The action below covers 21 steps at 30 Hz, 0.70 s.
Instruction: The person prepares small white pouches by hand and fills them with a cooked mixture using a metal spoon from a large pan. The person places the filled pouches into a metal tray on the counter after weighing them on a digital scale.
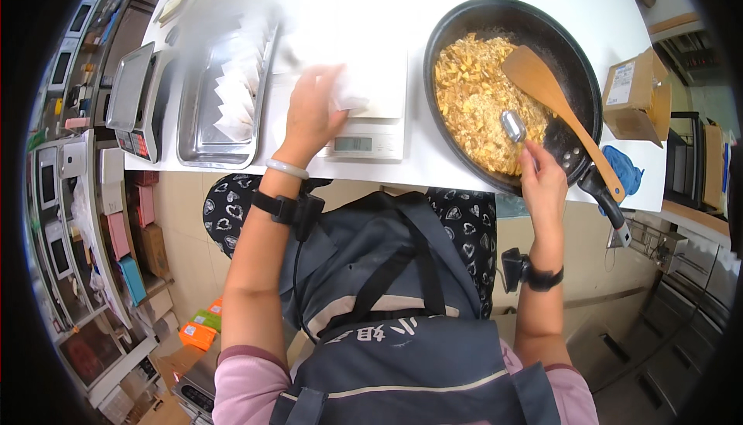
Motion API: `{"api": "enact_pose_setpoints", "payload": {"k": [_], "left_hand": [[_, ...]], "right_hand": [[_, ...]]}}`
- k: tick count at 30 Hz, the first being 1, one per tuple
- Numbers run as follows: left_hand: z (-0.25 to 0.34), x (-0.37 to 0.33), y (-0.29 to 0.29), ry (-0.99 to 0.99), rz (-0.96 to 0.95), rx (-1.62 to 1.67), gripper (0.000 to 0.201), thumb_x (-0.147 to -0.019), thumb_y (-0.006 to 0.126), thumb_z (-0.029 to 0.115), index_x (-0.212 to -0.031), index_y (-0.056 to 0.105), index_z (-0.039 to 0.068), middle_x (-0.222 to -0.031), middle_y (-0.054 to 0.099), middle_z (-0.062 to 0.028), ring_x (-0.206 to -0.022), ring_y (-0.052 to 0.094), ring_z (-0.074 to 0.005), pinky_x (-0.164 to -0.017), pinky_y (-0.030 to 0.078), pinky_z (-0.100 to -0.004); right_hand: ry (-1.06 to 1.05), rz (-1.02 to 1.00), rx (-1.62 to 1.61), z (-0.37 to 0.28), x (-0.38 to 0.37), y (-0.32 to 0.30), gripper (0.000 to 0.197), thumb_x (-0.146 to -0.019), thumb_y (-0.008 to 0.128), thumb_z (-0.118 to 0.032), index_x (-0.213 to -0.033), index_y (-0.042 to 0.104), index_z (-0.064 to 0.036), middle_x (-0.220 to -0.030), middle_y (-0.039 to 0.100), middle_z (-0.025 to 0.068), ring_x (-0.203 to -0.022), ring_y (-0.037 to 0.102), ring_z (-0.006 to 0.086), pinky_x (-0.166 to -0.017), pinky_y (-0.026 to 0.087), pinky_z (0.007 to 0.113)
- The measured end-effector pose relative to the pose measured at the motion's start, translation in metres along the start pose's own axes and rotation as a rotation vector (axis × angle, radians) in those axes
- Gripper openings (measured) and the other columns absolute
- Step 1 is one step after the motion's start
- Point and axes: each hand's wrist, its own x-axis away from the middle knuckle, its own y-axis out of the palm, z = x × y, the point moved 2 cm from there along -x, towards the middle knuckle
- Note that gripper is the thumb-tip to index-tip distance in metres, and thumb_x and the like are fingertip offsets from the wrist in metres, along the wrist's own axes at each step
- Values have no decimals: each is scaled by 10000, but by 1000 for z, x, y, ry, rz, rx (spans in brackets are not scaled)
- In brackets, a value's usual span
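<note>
My left hand (313,111) is over the left part of a white kitchen scale (378,131), its fingers closed on a small white bag (350,97) that is washed out by glare. My right hand (544,181) pinches the handle of a small metal spoon (512,125), whose bowl is over the chopped yellow-brown dry mix (474,88) in a black frying pan (436,119). A wooden spatula (551,88) lies in the pan, its handle resting across the rim. Left of the scale, a steel tray (203,88) has several white bags (234,100) in a row.
A second scale (143,107) with a metal platform stands at the table's left edge. The pan's handle (604,200) juts past the near right edge. Beyond the pan are a cardboard box (638,96) and a blue cloth (625,169). Shelves (70,231) run along the left.
</note>
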Motion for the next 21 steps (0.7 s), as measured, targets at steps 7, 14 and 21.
{"api": "enact_pose_setpoints", "payload": {"k": [7, 14, 21], "left_hand": [[-7, -1, -23, -167, 246, 37, 105, -761, 702, 80, -799, 634, 11, -714, 533, -55, -614, 510, -138, -535, 398, -248], [-55, 63, -108, -652, 566, 183, 178, -810, 648, 106, -933, 607, -16, -698, 591, -44, -557, 546, -88, -505, 443, -247], [-110, 103, -120, -869, 319, -62, 410, -746, 613, 90, -1131, 496, 13, -742, 605, -103, -679, 626, -204, -632, 484, -329]], "right_hand": [[-10, -16, 29, 10, 1, 3, 277, -870, 556, -247, -1041, 655, -53, -950, 656, 176, -848, 637, 332, -742, 489, 384], [-7, -32, 108, 3, 1, 2, 297, -869, 559, -237, -1038, 646, -9, -958, 649, 204, -858, 632, 352, -763, 489, 389], [-26, -9, 91, 5, -2, 2, 292, -857, 568, -230, -1013, 651, 3, -950, 649, 207, -847, 636, 348, -767, 489, 385]]}}
